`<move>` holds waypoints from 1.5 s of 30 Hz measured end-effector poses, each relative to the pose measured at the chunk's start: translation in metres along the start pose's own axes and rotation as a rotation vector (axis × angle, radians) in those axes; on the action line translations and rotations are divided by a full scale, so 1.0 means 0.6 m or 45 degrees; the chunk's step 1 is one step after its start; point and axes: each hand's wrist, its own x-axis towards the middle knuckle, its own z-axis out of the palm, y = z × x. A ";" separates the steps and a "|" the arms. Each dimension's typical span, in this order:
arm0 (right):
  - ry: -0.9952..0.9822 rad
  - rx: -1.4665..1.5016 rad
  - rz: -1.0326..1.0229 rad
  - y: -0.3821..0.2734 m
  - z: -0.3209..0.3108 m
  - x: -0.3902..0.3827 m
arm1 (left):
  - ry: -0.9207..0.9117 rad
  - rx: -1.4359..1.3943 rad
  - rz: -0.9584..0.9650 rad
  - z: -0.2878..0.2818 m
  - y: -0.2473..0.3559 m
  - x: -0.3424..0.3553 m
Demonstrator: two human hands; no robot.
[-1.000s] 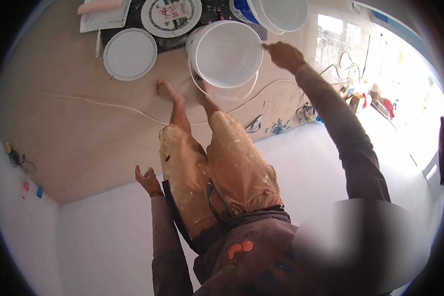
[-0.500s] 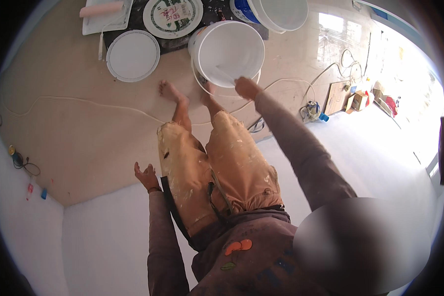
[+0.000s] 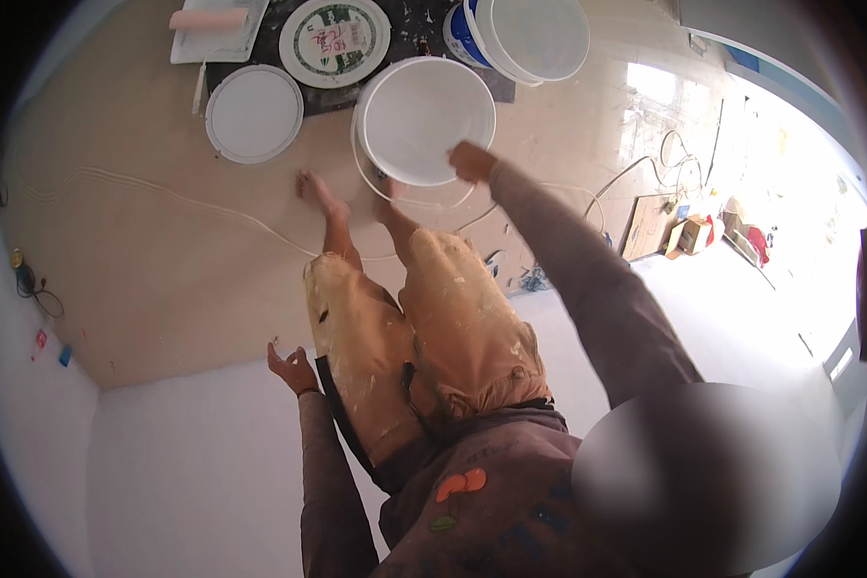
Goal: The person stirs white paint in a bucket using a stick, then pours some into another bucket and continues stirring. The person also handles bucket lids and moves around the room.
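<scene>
Upper left of my view: pink roller [image 3: 208, 19] lying across white tray [image 3: 225, 45]. Pale cable [image 3: 241, 221] snaking over tan floor [image 3: 183, 299], window-like glare upper right. Off right I make out brown board [image 3: 645, 225], cardboard box [image 3: 696, 234] near it, red item [image 3: 759, 247] beyond, too washed out for me to name. Far left, near white wall [image 3: 29, 433]: small blue item [image 3: 65, 355].

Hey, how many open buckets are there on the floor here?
2. The near white bucket is beside the right hand; the far bucket stands behind it to the right, near the upper edge. Another could be nested underneath, out of sight.
</scene>
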 end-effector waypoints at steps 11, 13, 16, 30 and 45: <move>0.091 -0.093 0.142 -0.079 0.079 -0.033 | 0.093 -0.072 -0.255 -0.013 -0.072 -0.146; 0.149 0.783 0.085 -0.073 0.045 -0.014 | 0.089 0.075 -0.029 -0.017 -0.085 -0.153; 0.241 1.941 -0.001 -0.014 -0.015 -0.066 | 0.088 0.039 -0.030 -0.031 -0.103 -0.160; 0.303 1.933 0.410 0.017 0.041 -0.059 | 0.066 0.093 0.012 -0.017 -0.091 -0.186; 0.531 1.310 0.775 0.051 0.065 -0.071 | -0.084 0.235 -0.155 -0.039 -0.071 -0.080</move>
